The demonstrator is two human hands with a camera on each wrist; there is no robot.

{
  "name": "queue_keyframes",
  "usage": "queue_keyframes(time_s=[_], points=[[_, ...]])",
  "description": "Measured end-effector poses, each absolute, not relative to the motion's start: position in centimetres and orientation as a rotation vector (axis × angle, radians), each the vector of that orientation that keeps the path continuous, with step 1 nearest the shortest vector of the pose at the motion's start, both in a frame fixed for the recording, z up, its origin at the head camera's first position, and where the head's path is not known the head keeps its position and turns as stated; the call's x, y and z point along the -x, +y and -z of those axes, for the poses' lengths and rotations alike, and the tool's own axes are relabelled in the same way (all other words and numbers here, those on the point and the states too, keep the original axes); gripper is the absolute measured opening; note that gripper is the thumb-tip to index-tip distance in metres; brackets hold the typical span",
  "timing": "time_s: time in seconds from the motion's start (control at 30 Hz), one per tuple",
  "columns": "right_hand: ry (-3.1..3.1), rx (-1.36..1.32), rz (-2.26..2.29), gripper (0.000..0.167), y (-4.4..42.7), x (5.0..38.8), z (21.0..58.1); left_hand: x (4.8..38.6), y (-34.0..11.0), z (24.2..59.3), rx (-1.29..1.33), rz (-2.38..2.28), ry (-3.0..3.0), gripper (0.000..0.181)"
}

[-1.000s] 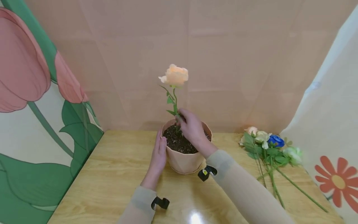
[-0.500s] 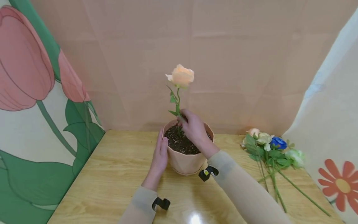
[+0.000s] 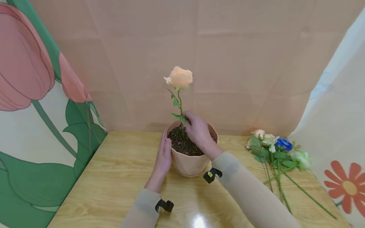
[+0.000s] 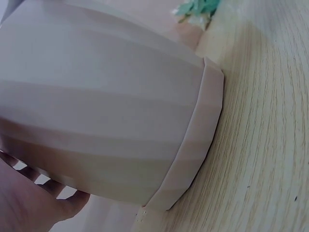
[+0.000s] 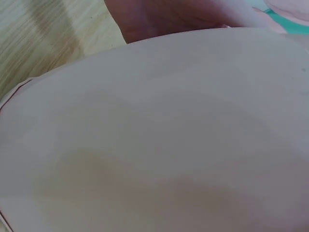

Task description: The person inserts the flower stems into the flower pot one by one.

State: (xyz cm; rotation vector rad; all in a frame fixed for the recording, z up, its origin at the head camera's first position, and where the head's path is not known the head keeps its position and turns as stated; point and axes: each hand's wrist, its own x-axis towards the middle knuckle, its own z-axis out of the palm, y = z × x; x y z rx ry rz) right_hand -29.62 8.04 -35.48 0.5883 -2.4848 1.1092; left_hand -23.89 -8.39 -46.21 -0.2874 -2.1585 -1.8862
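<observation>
A peach rose (image 3: 179, 78) with a green leafy stem stands in dark soil (image 3: 182, 146) in a pale pink faceted pot (image 3: 189, 165). My right hand (image 3: 197, 130) pinches the lower stem just above the soil; its fingertips are partly hidden by a leaf and the back of the hand. With fingers extended, my left hand (image 3: 163, 155) rests against the pot's left side. In the left wrist view, that hand (image 4: 34, 203) touches the pot wall (image 4: 101, 101). The pot wall (image 5: 154, 121) fills most of the right wrist view, where the stem is out of sight.
Several loose flowers, among them a blue rose (image 3: 283, 144) and a pale green-white one (image 3: 302, 159), lie at the right of the wooden table (image 3: 119, 177). A pinkish backdrop (image 3: 142, 63) hangs behind the table, with flower-printed cloths at both sides.
The rose's bloom swayed right, then back left over the last half second, while the right hand kept its pinch on the stem. The left hand stays against the pot.
</observation>
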Motion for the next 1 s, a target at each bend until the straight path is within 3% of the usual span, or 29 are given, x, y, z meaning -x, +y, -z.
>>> queue_keyframes(time_s=[0.5, 1.0], points=[[-2.509, -0.521, -1.235, 0.007, 8.2, 29.78, 35.75, 23.76, -8.24, 46.1, 0.254, 1.896, -2.16, 0.059], [-2.539, -0.438, -1.229, 0.017, 8.19, 29.56, 35.59, 23.88, -8.11, 46.12, 0.228, 1.911, -2.174, 0.06]])
